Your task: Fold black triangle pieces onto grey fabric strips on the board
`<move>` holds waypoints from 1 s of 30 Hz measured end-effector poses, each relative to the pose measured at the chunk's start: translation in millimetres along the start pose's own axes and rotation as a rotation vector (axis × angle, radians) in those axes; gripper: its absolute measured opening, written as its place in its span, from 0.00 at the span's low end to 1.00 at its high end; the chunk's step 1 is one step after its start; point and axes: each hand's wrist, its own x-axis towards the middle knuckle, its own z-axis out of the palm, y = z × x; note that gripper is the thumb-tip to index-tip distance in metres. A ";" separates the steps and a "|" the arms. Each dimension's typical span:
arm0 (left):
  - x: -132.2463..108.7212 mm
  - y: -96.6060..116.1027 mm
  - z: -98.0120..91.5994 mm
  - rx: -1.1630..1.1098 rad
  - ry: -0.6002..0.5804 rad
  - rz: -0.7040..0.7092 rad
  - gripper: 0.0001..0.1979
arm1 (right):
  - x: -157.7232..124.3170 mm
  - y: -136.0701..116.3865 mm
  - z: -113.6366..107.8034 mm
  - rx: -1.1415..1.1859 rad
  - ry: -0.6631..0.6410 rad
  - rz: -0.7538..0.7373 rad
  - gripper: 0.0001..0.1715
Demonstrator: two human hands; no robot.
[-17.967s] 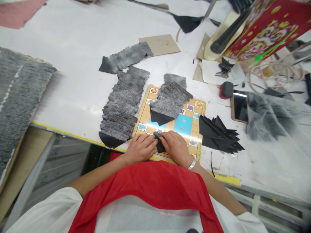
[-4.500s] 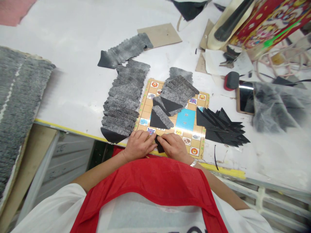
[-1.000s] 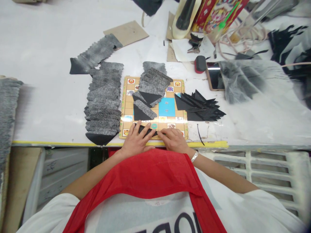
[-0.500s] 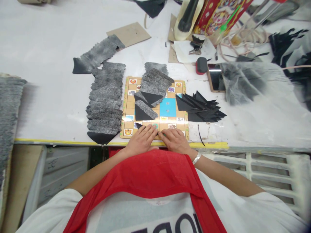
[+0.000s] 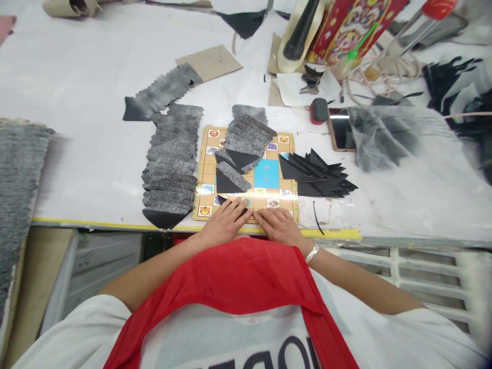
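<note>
Now the left hand (image 5: pixel 226 221) lies flat and unclenched over one black piece (image 5: pixel 221 199) at the near edge of the game board (image 5: pixel 266 174); a second ago its fingers were spread and more of the piece showed, so it is probably being pressed down. The right hand (image 5: pixel 280 225) rests at that edge too, and whether it pinches anything I cannot tell. Farther up the board lie two black-and-grey pieces (image 5: pixel 227 180) and one grey stack (image 5: pixel 249 134); left of the board, one long grey row (image 5: pixel 171 160); right of it, one pile of black triangles (image 5: pixel 317 178), too overlapped to count, then one phone (image 5: pixel 340 129)
</note>
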 end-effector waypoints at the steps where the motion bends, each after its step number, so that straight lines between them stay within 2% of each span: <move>1: 0.2 0.5 -1.0 -0.002 -0.002 -0.002 0.32 | -0.7 -0.6 0.1 0.003 -0.001 0.007 0.18; 6: -10.6 -4.4 -7.1 0.022 0.009 -0.075 0.34 | 0.2 -5.5 -6.9 -0.002 -0.033 0.036 0.16; 9: -25.2 -16.2 -3.8 0.068 0.087 -0.171 0.40 | 1.2 -5.0 -10.9 0.010 -0.106 0.046 0.16; 13: -36.9 -20.7 3.8 0.091 0.183 -0.174 0.40 | 5.7 -1.8 -15.3 0.072 -0.114 0.105 0.14; 16: -34.2 -10.5 8.1 0.122 0.249 -0.158 0.43 | 17.1 -3.3 -18.1 0.190 -0.084 0.272 0.10; 19: -26.5 -1.0 12.3 0.153 0.285 -0.140 0.45 | 31.5 -8.9 -18.8 0.242 -0.088 0.410 0.09; 23: -20.6 0.1 13.4 0.142 0.289 -0.114 0.42 | 38.8 -8.5 -20.1 0.253 -0.180 0.423 0.07; 26: -19.7 -3.0 7.4 0.114 0.288 -0.126 0.42 | 32.7 13.0 -24.7 0.229 -0.187 0.494 0.06; 30: -15.1 -8.5 -4.3 0.086 0.336 -0.214 0.40 | 19.7 71.0 -34.1 0.029 -0.108 0.666 0.05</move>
